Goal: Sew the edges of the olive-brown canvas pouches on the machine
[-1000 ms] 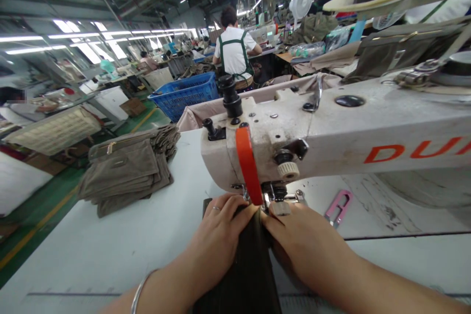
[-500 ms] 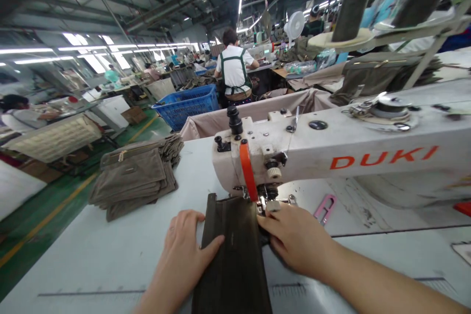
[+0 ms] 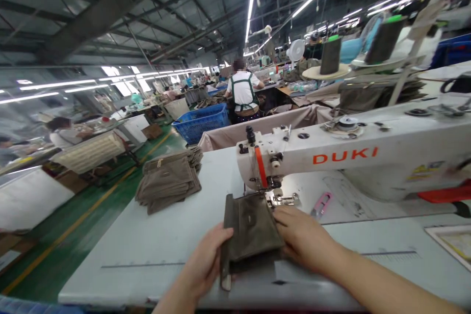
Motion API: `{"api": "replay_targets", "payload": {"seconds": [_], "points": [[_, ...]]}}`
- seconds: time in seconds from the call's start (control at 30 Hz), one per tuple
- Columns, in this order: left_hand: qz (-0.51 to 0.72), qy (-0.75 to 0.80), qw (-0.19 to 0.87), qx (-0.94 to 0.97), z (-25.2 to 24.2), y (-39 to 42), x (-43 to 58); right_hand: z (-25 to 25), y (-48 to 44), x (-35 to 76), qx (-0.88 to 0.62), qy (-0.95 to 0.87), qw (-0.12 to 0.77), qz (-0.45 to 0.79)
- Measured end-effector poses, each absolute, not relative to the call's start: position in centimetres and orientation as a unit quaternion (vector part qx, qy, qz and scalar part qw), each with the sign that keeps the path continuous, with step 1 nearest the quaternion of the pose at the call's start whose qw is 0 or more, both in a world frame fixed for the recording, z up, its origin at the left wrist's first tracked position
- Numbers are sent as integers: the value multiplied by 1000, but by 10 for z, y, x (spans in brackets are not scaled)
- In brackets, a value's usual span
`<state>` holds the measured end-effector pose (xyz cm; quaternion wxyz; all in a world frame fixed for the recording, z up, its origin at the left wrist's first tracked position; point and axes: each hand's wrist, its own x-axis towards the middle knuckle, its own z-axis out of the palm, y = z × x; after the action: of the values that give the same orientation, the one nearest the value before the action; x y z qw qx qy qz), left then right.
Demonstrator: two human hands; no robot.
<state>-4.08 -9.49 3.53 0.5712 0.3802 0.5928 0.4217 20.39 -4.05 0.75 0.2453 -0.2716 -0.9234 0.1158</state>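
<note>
A dark olive-brown fabric piece (image 3: pixel 255 230), with a small label-like mark on it, lies in front of the sewing machine (image 3: pixel 290 157). Its far right edge is by the presser foot (image 3: pixel 275 197). My left hand (image 3: pixel 209 252) is closed on the folded strip along its left side, thumb on top and fingers underneath. On the right edge, just in front of the foot, my right hand (image 3: pixel 303 235) is closed on the fabric, its fingertips partly hidden. Beyond my right hand, a pink thread snipper or small cutter (image 3: pixel 321 205) rests on the machine bed.
A stack of similar olive fabric pieces (image 3: pixel 169 181) sits at the table's left. Behind the table are a pinkish cloth-lined bin (image 3: pixel 221 136), a blue crate (image 3: pixel 202 122) and a person in a green apron (image 3: pixel 243 89). Thread cones (image 3: pixel 331 56) stand at upper right.
The view has drawn back and swung left. My left hand has gone from resting spread on the fabric to gripping its left edge, and the near end is now raised. My right hand stays beside the foot.
</note>
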Motion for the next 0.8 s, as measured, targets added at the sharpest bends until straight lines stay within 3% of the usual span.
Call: {"api": "replay_targets", "payload": {"seconds": [0.07, 0.13, 0.2, 0.3, 0.5, 0.8], "points": [[379, 686, 337, 522, 40, -111, -54, 1, -63, 205, -268, -923, 247, 126], [330, 672, 105, 655, 45, -124, -57, -7, -84, 206, -277, -913, 264, 142], [266, 571, 2, 777, 46, -131, -45, -14, -100, 208, -292, -897, 294, 154], [208, 410, -65, 886, 37, -134, -12, -21, -111, 210, -290, -878, 348, 157], [232, 340, -77, 908, 10, -129, 13, -25, -122, 218, -265, -871, 393, 125], [279, 383, 81, 877, 10, -134, 11, -19, -129, 223, -289, -868, 387, 117]]}}
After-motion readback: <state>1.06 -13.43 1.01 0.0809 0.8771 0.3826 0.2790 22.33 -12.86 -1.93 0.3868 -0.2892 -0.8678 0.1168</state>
